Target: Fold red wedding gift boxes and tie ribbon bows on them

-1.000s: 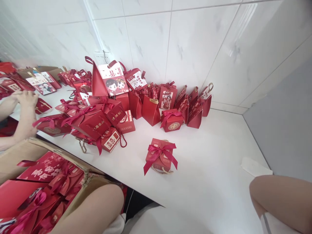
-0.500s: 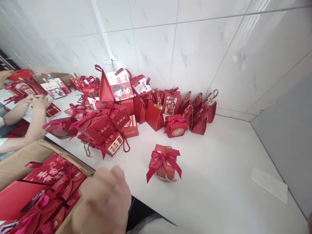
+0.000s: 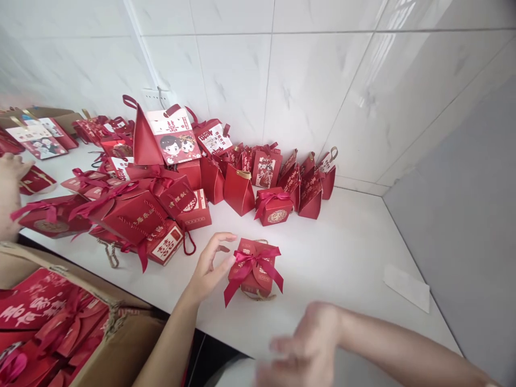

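A red gift box (image 3: 253, 281) with a dark pink ribbon bow and a twisted rope handle stands on the white table. At its left side my left hand (image 3: 212, 263) is open, thumb and fingers apart, with the thumb tip close to the bow's left loop; contact cannot be made out. My right hand (image 3: 302, 344) hangs near the table's front edge, to the box's lower right. Motion blurs its fingers, but they look apart and hold nothing visible.
A cardboard carton (image 3: 135, 336) full of red boxes stands at the lower left. More red gift boxes (image 3: 133, 215) are heaped along the tiled wall (image 3: 322, 80). Another person's hand (image 3: 10, 172) is at the left edge. A white slip (image 3: 407, 287) lies at right.
My left hand has gone from a blurred position over the carton's edge to the bowed box and is opened out. My right hand has come in from the right. The view has shifted right.
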`<state>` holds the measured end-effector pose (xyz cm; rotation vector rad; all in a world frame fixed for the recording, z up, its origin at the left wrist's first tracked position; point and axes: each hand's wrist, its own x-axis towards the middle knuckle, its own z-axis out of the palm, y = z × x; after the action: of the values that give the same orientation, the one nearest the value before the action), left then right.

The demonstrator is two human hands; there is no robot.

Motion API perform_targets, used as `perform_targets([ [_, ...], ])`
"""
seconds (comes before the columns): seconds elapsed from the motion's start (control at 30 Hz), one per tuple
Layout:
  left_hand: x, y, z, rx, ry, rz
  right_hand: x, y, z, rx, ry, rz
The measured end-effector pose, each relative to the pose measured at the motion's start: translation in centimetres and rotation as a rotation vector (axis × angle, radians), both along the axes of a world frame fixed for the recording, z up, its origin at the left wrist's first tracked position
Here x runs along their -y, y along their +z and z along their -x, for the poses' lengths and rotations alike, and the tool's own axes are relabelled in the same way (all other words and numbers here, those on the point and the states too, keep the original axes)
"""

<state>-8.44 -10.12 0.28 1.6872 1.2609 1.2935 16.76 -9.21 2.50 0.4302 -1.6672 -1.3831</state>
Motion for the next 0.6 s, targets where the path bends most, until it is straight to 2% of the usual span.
perform_targets([
  [0.07, -0.3, 0.8, -0.5, -0.073, -0.104, 0.049, -1.9, -1.0, 0.7, 0.108, 0.003, 0.498],
  [0.13, -0.7, 1.6, -1.1, -0.14, -0.145, 0.085, -3.0, -2.1, 1.1, 0.098, 0.077, 1.045],
  [0.17, -1.0, 1.8, -1.3, -0.175, -0.14, 0.1, -3.5, -2.6, 1.3, 0.062, 0.112, 1.255],
  [0.2, -1.3, 2.0, -1.5, -0.21, -0.123, 0.115, -4.0, -3.1, 1.4, 0.008, 0.132, 1.387],
  [0.3, -2.5, 2.1, -1.7, -0.254, -0.049, 0.157, -5.6, -3.9, 1.5, -0.083, 0.074, 1.575],
  [0.43, -5.0, 2.1, -1.2, -0.11, 0.009, 0.315, -7.2, -2.8, 1.4, -0.084, -0.095, 1.599],
  [0.5, -6.2, 2.3, -1.1, -0.019, 0.034, 0.344, -6.8, -1.8, 1.5, -0.043, -0.117, 1.663],
  [0.6, -7.2, 2.3, -1.4, -0.001, 0.006, 0.279, -4.6, -0.8, 1.9, 0.076, -0.092, 1.937],
])
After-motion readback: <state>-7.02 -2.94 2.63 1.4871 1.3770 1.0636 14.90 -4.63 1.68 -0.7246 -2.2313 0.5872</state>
